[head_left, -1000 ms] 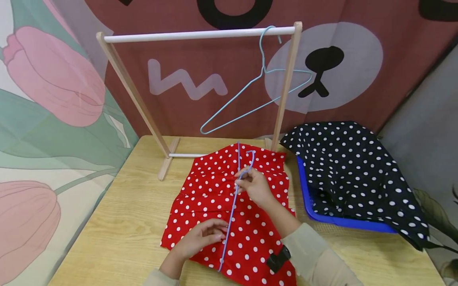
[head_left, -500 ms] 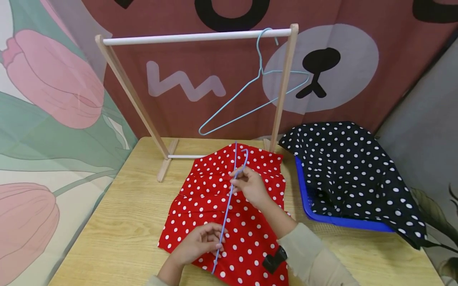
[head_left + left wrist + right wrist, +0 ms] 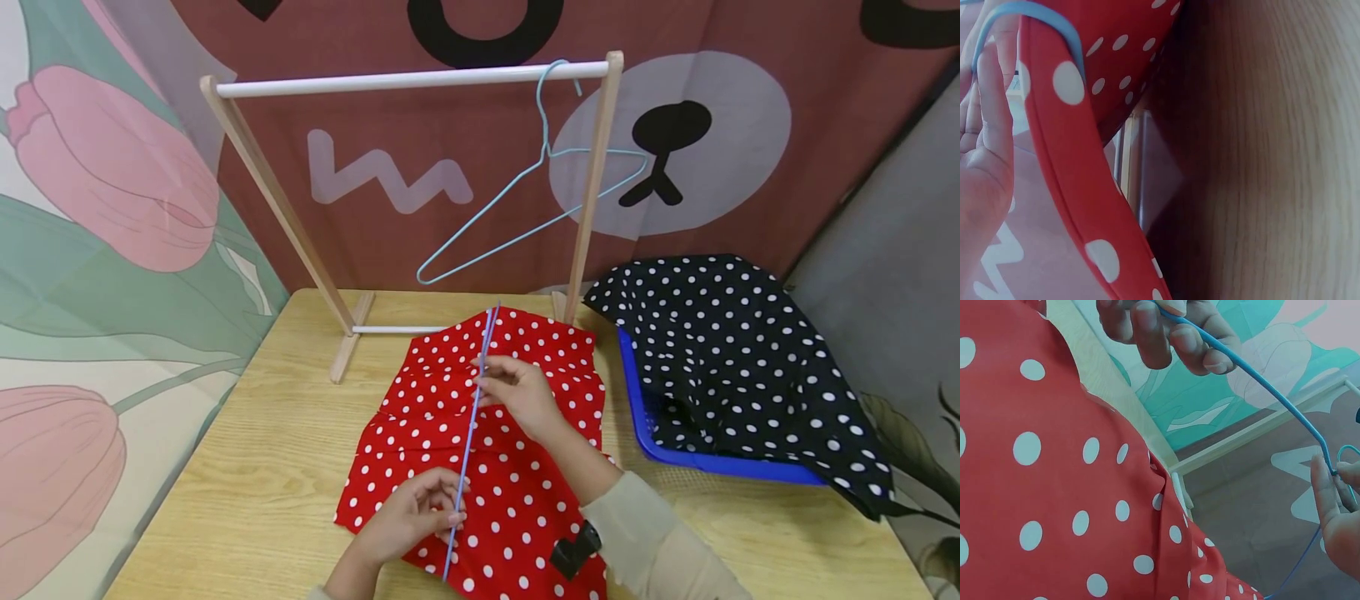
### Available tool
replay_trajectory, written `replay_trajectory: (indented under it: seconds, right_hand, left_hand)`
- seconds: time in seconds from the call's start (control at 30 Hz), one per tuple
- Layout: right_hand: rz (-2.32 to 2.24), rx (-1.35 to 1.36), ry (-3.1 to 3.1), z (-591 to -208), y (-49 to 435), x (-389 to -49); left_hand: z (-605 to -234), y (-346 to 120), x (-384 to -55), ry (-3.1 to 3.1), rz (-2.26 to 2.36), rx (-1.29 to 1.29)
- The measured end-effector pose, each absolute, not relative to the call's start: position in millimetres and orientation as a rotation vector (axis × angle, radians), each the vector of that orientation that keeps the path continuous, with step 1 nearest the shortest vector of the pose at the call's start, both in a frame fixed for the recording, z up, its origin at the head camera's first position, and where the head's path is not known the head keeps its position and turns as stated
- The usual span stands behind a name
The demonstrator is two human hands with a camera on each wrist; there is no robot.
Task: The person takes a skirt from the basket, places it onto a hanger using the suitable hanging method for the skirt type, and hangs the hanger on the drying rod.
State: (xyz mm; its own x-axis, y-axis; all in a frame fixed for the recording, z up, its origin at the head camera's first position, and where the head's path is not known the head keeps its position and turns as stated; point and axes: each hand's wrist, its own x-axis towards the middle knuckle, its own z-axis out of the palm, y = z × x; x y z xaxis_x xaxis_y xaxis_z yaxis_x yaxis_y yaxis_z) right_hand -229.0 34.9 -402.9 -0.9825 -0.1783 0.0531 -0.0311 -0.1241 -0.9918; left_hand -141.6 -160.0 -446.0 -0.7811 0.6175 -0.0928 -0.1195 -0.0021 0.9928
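A thin blue-violet clothes hanger (image 3: 470, 433) is held nearly edge-on to the head camera, over a red garment (image 3: 540, 500) with white dots. My right hand (image 3: 517, 394) pinches it near the neck, seen also at the right edge of the right wrist view. Lower down, my left hand (image 3: 412, 514) pinches the hanger close to its near end, thumb on the wire and fingers underneath. The left wrist view shows the hanger's rounded end (image 3: 1054, 15) overlapping a strip of the red cloth (image 3: 1075, 169). The red garment lies spread on the wooden table (image 3: 262, 467).
Behind the garment stands a small wooden rack with a white rail (image 3: 412, 79); a light blue hanger (image 3: 487, 208) hangs at its right end. On the right, a blue basket (image 3: 735, 468) holds a black cloth (image 3: 738, 358) with white dots, which spills over its rim. Printed curtains back the table.
The hanger has turned so that its hook, earlier pointing off to the right, now lines up with its wire. My left fingers have come onto the hanger's near end.
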Motion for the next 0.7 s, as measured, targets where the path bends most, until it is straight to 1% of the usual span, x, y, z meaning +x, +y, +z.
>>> replay_trajectory:
  seconds: [0.33,0.7]
  right_hand:
    - [-2.218,-0.365,2.048,-406,46,-225]
    - [-2.218,-0.180,2.120,-421,74,-222]
  left_hand:
    - [-443,-165,-139,1.820,1.871,0.639]
    - [-436,-177,-142,1.781,1.945,0.742]
